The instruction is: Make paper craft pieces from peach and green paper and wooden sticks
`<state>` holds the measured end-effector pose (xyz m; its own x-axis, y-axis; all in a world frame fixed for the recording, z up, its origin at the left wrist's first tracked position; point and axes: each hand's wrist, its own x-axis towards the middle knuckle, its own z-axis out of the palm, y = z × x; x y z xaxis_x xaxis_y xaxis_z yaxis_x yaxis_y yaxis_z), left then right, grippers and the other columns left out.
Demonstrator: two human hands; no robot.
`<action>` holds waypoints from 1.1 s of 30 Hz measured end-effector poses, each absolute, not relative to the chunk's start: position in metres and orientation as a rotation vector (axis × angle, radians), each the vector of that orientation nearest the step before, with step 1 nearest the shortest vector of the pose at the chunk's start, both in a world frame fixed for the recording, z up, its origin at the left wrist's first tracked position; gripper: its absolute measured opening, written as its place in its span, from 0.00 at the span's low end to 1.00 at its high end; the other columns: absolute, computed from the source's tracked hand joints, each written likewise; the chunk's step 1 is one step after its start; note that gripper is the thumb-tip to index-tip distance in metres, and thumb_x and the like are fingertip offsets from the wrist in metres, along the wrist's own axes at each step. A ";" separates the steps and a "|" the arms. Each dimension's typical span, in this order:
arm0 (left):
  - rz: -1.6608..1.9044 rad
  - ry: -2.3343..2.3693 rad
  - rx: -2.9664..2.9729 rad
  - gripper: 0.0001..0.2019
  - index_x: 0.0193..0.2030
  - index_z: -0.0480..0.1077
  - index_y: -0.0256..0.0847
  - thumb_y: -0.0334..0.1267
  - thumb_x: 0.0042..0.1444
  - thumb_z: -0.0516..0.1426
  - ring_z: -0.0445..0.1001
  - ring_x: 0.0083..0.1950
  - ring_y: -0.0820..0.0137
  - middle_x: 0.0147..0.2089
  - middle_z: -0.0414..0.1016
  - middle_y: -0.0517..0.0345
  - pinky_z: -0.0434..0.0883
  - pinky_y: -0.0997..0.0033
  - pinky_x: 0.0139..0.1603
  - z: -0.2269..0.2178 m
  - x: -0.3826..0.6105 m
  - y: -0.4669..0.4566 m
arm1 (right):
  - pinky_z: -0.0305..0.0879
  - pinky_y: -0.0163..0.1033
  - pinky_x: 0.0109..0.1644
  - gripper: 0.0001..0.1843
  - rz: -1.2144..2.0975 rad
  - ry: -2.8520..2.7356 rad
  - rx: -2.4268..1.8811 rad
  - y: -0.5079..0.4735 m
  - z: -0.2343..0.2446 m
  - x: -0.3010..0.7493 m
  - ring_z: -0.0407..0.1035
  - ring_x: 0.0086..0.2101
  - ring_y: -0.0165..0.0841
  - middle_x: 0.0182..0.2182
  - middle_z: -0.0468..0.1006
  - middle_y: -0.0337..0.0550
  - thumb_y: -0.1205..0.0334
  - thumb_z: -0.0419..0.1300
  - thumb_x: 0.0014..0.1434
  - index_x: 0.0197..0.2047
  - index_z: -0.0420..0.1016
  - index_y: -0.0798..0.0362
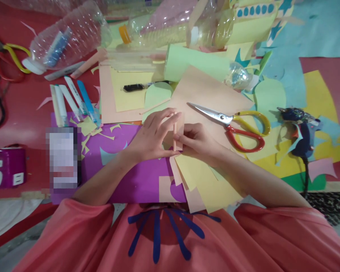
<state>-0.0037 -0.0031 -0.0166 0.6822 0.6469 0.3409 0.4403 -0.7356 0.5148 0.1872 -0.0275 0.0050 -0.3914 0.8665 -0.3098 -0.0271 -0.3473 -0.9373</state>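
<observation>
A small piece of peach paper (180, 130) with a narrow rolled or folded edge stands between my two hands. My left hand (153, 136) spans that edge, fingertips at its top and thumb at its bottom. From the other side, my right hand (200, 141) grips the paper, thumb pressed on it and fingers curled behind. Right of my hands, scissors (225, 120) with one yellow and one red handle lie partly spread on a larger peach sheet (204, 90). Below the hands are a purple sheet (124, 181) and overlapping pale yellow paper pieces (212, 189).
Clear plastic bottles (73, 34) lie along the back, near a green paper-wrapped bottle (198, 64). Several markers (70, 94) and a phone (62, 158) are at left. A dark blue glue gun (303, 139) with a cord sits at right among paper scraps. A black pen (136, 87) lies ahead.
</observation>
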 end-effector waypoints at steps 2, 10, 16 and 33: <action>0.744 0.843 2.450 0.46 0.72 0.38 0.51 0.61 0.54 0.58 0.60 0.69 0.50 0.68 0.58 0.41 0.62 0.46 0.65 -0.018 -0.002 -0.004 | 0.52 0.33 0.21 0.22 1.790 -1.256 -1.153 -0.026 0.004 0.188 0.56 0.19 0.23 0.18 0.64 0.33 0.46 0.64 0.56 0.24 0.66 0.54; 0.910 0.949 1.629 0.34 0.61 0.59 0.44 0.62 0.54 0.57 0.76 0.50 0.65 0.50 0.74 0.49 0.74 0.65 0.49 -0.019 0.006 -0.006 | 0.51 0.33 0.22 0.23 1.799 -1.275 -1.182 -0.026 0.005 0.188 0.56 0.20 0.24 0.19 0.62 0.33 0.42 0.62 0.57 0.25 0.65 0.54; 0.812 0.997 1.292 0.17 0.37 0.70 0.39 0.52 0.54 0.61 0.75 0.35 0.73 0.34 0.75 0.58 0.73 0.72 0.35 -0.002 0.011 -0.007 | 0.52 0.33 0.25 0.18 1.701 -1.516 -1.129 -0.026 0.005 0.187 0.56 0.21 0.23 0.20 0.64 0.34 0.52 0.58 0.63 0.26 0.67 0.55; 0.996 1.062 1.021 0.14 0.27 0.68 0.39 0.44 0.45 0.67 0.70 0.25 0.80 0.24 0.71 0.65 0.69 0.80 0.29 0.006 0.013 -0.003 | 0.53 0.35 0.29 0.20 1.382 -1.876 -1.298 -0.017 0.020 0.199 0.57 0.22 0.25 0.20 0.65 0.36 0.55 0.50 0.68 0.25 0.65 0.53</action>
